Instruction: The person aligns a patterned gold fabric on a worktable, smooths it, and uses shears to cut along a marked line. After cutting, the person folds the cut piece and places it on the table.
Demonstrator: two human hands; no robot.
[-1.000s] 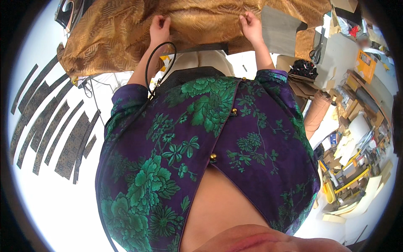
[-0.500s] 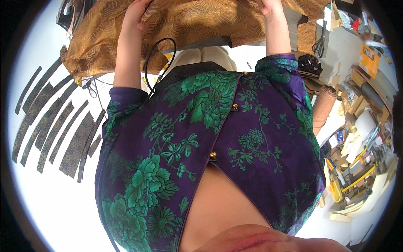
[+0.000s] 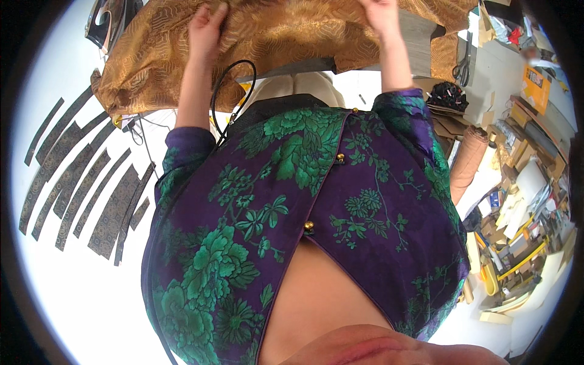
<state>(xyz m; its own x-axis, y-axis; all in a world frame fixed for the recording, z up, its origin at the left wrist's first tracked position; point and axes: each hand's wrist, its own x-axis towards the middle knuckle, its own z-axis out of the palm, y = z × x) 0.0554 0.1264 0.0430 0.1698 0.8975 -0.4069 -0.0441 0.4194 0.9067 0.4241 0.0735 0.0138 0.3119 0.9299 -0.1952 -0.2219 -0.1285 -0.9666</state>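
A golden-brown cloth (image 3: 292, 36) with a wavy woven pattern lies spread over the work table, its near edge hanging loosely. Over its left half is my left hand (image 3: 207, 29), fingers curled in and thumb pressed to them, pinching the cloth near the top edge of the view. Further right, my right hand (image 3: 381, 15) bends inward at the cloth with its fingers drawn together; the top edge of the picture cuts off part of the fingertips.
Black scissors (image 3: 463, 64) hang at the right beside a dark pincushion-like bundle (image 3: 447, 95). A brown fabric roll (image 3: 468, 161) stands below, near cluttered scraps (image 3: 517, 225). Dark patterned strips (image 3: 76, 173) lie at the left. A black cable (image 3: 214, 91) loops by my left forearm.
My left hand has come slightly nearer to me and to the right. My right hand has shifted a little left, so the two are closer together.
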